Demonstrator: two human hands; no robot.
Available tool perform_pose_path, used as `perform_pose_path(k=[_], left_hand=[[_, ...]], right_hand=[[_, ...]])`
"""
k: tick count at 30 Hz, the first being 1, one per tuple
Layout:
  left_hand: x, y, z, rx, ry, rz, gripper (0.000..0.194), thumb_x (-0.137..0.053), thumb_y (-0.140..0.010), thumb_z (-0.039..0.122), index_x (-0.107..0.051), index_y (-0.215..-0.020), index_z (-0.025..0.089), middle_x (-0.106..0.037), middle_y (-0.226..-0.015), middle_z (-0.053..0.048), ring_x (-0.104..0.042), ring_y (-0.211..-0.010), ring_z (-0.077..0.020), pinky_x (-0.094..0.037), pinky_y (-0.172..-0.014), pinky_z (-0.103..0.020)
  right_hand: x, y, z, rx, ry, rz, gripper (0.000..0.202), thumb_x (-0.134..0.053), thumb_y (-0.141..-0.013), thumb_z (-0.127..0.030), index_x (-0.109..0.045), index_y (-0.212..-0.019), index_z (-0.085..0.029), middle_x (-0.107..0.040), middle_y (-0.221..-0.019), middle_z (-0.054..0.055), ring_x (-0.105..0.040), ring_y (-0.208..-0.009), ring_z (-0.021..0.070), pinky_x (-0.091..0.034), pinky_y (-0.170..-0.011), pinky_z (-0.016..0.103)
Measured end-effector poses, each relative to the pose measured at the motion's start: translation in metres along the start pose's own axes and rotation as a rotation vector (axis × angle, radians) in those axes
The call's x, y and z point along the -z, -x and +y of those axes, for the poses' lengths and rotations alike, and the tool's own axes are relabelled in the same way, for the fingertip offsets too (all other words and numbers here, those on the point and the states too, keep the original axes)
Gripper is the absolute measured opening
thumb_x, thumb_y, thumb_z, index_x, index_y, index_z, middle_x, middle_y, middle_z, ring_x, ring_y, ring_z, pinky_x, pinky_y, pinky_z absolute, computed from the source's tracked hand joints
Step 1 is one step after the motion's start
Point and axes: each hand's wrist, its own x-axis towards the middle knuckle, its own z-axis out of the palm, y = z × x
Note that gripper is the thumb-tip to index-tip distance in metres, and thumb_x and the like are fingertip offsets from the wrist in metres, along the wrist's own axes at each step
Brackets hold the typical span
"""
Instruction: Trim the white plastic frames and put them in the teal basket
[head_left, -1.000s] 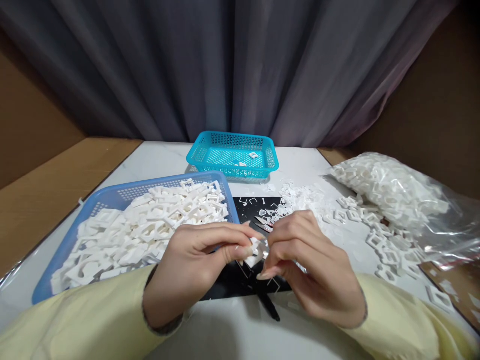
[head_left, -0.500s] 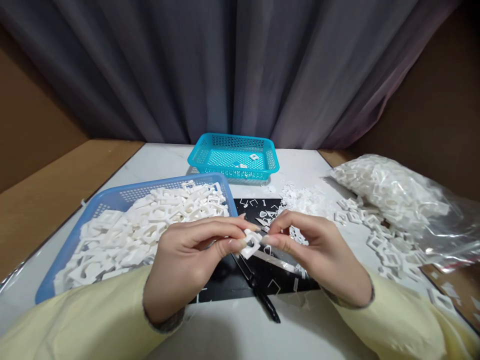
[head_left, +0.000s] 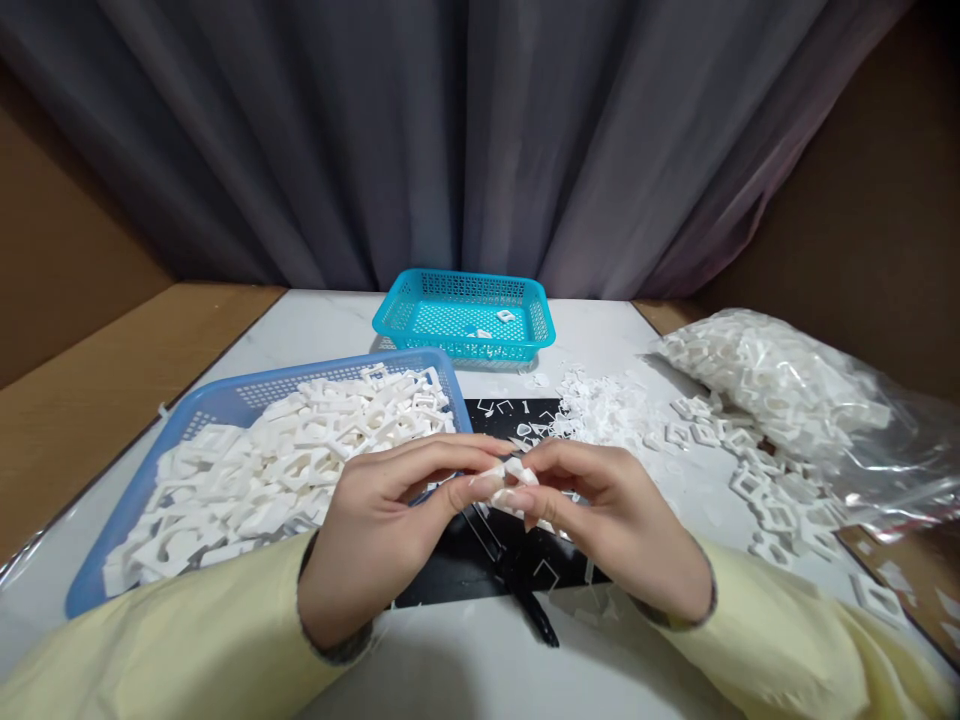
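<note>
Both hands meet above the black mat, wrists low and apart, fingers angled inward. The left hand and right hand pinch a small white piece between thumbs and fingertips.

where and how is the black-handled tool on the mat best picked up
Best pinch the black handle across its width, coming from above on the near side. It slants toward the person, and its end sticks out past the near edge of the mat. The thin metal part points away, so it looks like the worse hold.
</note>
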Motion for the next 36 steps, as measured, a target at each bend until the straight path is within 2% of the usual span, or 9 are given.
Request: perform_pose_path(k=[4, 8, 11, 14, 17, 20, 25, 30, 36], left_hand=[[0.002, -0.005, 0.005, 0.134, 0.148, -0.072, 0.01, -0.061, -0.077, 0.018, -0.066, -0.083, 0.023, -0.07, -0.092, 0.003, -0.064, -0.082, -0.0109, -0.051, -0.073, -0.016], [0.005, -0.009, 0.008, 0.259, 0.222, -0.179, 0.015, -0.06, -0.078, 0.025, -0.062, -0.092, 0.022, -0.069, -0.088, 0.001, -0.065, -0.077, -0.0111, -0.051, -0.067, -0.015], [0.005, -0.01, 0.007, 0.317, 0.214, -0.231, 0.02, -0.066, -0.071, 0.028, -0.061, -0.089, 0.02, -0.068, -0.088, -0.001, -0.064, -0.076, -0.0135, -0.052, -0.066, -0.019], [0.003, -0.009, 0.005, 0.369, 0.213, -0.305, 0.015, -0.067, -0.07, 0.028, -0.061, -0.081, 0.019, -0.068, -0.078, 0.0, -0.064, -0.073, -0.014, -0.052, -0.066, -0.021], [0.001, -0.007, 0.003, 0.373, 0.244, -0.298, 0.008, -0.062, -0.075, 0.027, -0.061, -0.078, 0.02, -0.069, -0.076, 0.001, -0.065, -0.075, -0.0134, -0.051, -0.068, -0.02], [0.001, -0.008, 0.003, 0.387, 0.261, -0.295, 0.01, -0.061, -0.075, 0.027, -0.059, -0.083, 0.021, -0.069, -0.076, 0.002, -0.065, -0.076, -0.0129, -0.049, -0.067, -0.019], [0.003, -0.009, 0.002, 0.371, 0.242, -0.293, 0.009, -0.063, -0.074, 0.026, -0.058, -0.078, 0.02, -0.065, -0.072, 0.005, -0.063, -0.068, -0.0093, -0.047, -0.059, -0.015], [0.004, -0.009, 0.003, 0.392, 0.339, -0.378, 0.01, -0.06, -0.077, 0.023, -0.055, -0.085, 0.02, -0.069, -0.073, 0.002, -0.066, -0.074, -0.0128, -0.049, -0.067, -0.019], [0.001, -0.007, 0.005, 0.358, 0.355, -0.319, 0.01, -0.062, -0.075, 0.018, -0.055, -0.082, 0.018, -0.069, -0.073, 0.002, -0.067, -0.071, -0.0127, -0.051, -0.065, -0.018]], right_hand=[[0.004, 0.0, -0.001, 0.017, 0.01, 0.031, 0.013, -0.057, -0.081, -0.029, -0.061, -0.082, -0.016, -0.059, -0.07, -0.001, -0.053, -0.061, 0.008, -0.042, -0.055, 0.021], [0.008, 0.001, -0.002, 0.035, 0.094, 0.004, 0.014, -0.053, -0.083, -0.028, -0.059, -0.082, -0.016, -0.058, -0.069, -0.001, -0.049, -0.059, 0.0078, -0.039, -0.054, 0.021], [0.008, 0.003, -0.003, 0.081, 0.243, -0.055, 0.01, -0.053, -0.083, -0.024, -0.058, -0.08, -0.015, -0.054, -0.065, -0.001, -0.046, -0.057, 0.0082, -0.037, -0.053, 0.021], [0.005, 0.005, -0.004, 0.134, 0.279, -0.055, 0.006, -0.053, -0.081, -0.02, -0.056, -0.08, -0.015, -0.051, -0.065, -0.002, -0.045, -0.057, 0.0077, -0.036, -0.052, 0.021], [0.003, 0.006, -0.004, 0.171, 0.277, -0.013, 0.005, -0.056, -0.08, -0.02, -0.054, -0.079, -0.015, -0.049, -0.064, -0.003, -0.044, -0.056, 0.0067, -0.036, -0.052, 0.019], [0.003, 0.006, -0.004, 0.192, 0.301, 0.015, 0.007, -0.056, -0.08, -0.02, -0.052, -0.076, -0.015, -0.049, -0.064, -0.004, -0.045, -0.056, 0.0061, -0.036, -0.052, 0.019], [0.01, 0.004, -0.005, 0.158, 0.283, -0.014, 0.014, -0.061, -0.078, -0.028, -0.055, -0.078, -0.016, -0.054, -0.068, -0.002, -0.048, -0.057, 0.0068, -0.038, -0.052, 0.019], [0.017, 0.001, -0.008, 0.138, 0.221, -0.094, 0.011, -0.051, -0.085, -0.023, -0.057, -0.079, -0.016, -0.06, -0.07, -0.001, -0.052, -0.06, 0.0072, -0.04, -0.054, 0.019], [0.014, 0.003, -0.008, 0.22, 0.291, -0.059, 0.012, -0.051, -0.085, -0.024, -0.056, -0.078, -0.016, -0.059, -0.069, -0.001, -0.051, -0.059, 0.0068, -0.038, -0.051, 0.018]])
